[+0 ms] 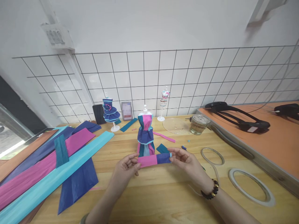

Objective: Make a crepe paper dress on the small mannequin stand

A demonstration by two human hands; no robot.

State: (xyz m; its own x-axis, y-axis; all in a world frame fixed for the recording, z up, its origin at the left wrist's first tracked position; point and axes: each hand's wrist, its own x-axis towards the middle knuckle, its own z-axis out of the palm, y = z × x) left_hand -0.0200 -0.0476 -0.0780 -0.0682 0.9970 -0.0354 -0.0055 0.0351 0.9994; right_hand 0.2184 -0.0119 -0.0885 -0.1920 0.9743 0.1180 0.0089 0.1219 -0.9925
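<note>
On a wooden desk (pixel 116 203), fingers (pixel 135 169) of the left hand (pixel 127 166) and right hand (pixel 188 161) pinch opposite ends of a pink-and-blue crepe strip (pixel 151 160), apparently not yet attached, before a miniature mannequin (pixel 145 110) already wearing a tiered gown (pixel 146 137).

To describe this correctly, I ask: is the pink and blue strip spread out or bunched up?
Spread out: the strip extends lengthwise between the left hand at its pink end and the right hand opposite.
</note>
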